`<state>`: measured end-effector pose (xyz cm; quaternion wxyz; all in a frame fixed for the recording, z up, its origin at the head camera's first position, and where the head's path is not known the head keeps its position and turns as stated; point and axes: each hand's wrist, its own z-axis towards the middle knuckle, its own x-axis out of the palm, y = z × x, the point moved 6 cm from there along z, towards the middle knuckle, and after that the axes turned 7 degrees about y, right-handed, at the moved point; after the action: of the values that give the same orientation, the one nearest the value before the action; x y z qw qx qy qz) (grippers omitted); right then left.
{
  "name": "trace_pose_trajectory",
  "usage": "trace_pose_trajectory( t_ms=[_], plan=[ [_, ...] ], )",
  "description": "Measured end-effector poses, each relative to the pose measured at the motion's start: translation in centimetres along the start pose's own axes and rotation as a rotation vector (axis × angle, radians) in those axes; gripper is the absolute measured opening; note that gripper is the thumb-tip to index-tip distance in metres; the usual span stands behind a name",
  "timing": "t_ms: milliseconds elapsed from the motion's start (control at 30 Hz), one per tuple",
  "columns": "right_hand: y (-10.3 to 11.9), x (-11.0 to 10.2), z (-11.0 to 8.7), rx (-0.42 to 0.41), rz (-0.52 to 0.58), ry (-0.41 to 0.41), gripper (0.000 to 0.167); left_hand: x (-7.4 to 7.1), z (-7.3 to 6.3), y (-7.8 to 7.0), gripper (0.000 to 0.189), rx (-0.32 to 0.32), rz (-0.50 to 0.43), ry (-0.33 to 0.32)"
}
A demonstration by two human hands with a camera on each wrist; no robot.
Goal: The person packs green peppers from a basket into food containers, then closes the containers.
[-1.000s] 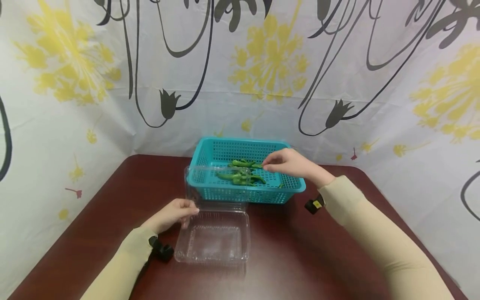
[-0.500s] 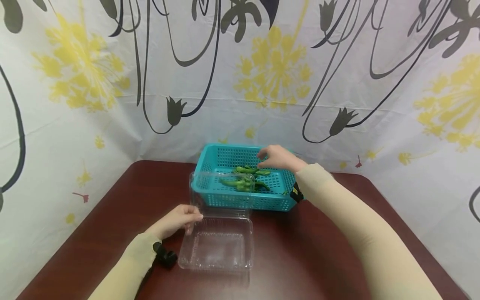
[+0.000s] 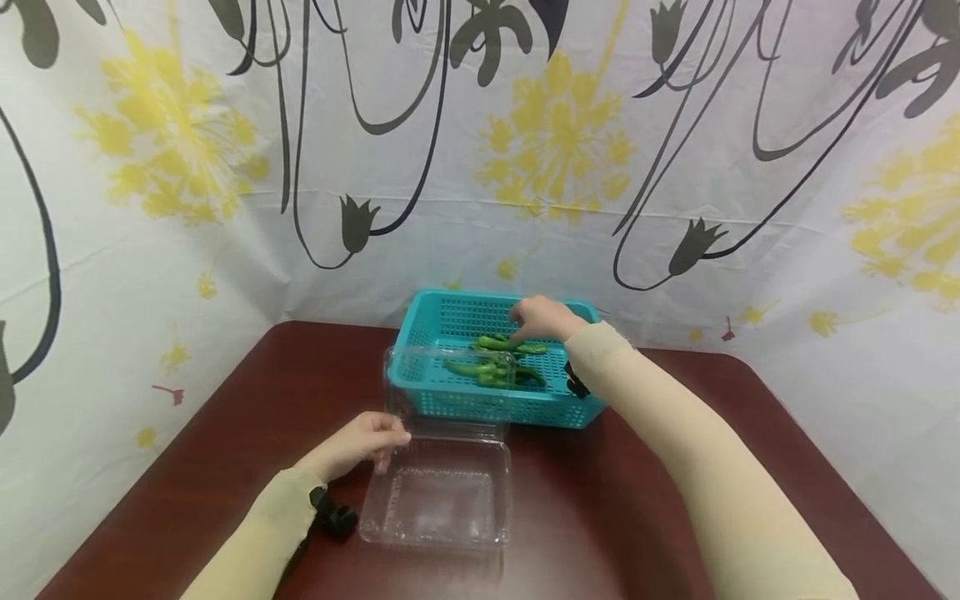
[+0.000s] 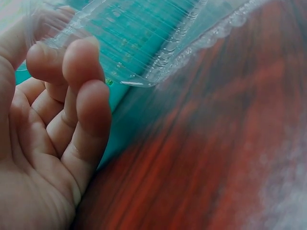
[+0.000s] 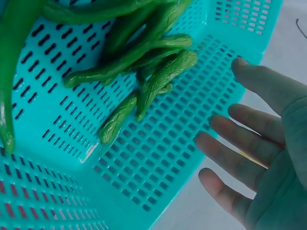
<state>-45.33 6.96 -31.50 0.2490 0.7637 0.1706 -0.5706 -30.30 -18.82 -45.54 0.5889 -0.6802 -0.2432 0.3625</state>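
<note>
My left hand [image 3: 363, 442] pinches the left side of a clear plastic clamshell container [image 3: 442, 500] near its hinge. The raised lid [image 3: 450, 408] leans up before the basket. In the left wrist view, curled fingertips [image 4: 91, 108] meet the clear plastic edge [image 4: 144, 79]. Over the right half of the turquoise basket [image 3: 547, 408] hovers my right hand [image 3: 543, 318]. Its fingers [image 5: 235, 158] are spread apart and hold nothing in the right wrist view. Several green chili peppers [image 3: 502, 342] lie in the basket, close to that hand; some show through the lid.
A dark red-brown wooden table [image 3: 600, 517] carries the container and basket. A white patterned cloth [image 3: 480, 167] hangs behind and at both sides. Each wrist wears a small black camera, the left one [image 3: 333, 512] beside the container.
My right hand has moved from the basket's right side inward over the peppers, and its fingers have parted. My left hand stays at the container. The head view has shifted slightly.
</note>
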Motion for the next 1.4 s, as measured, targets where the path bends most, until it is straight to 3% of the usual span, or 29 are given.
trace_pose_trajectory(
  t_ms=[467, 700, 1000, 1400],
  plan=[
    [-0.8, 1.8, 3.8, 0.065, -0.045, 0.042, 0.050, -0.2, 0.0, 0.1, 0.037, -0.001, 0.003, -0.016],
    [-1.2, 4.3, 5.2, 0.076, -0.109, 0.060, 0.052, 0.5, 0.0, 0.8, 0.035, -0.002, -0.046, 0.017],
    [-0.7, 5.1, 5.9, 0.084, -0.159, 0.069, 0.038, 0.2, 0.0, 0.2, 0.041, 0.003, -0.015, 0.004],
    [-0.8, 5.7, 5.7, 0.117, -0.185, 0.114, 0.038, 0.2, 0.1, 0.4, 0.041, -0.018, -0.021, 0.003]
  ],
)
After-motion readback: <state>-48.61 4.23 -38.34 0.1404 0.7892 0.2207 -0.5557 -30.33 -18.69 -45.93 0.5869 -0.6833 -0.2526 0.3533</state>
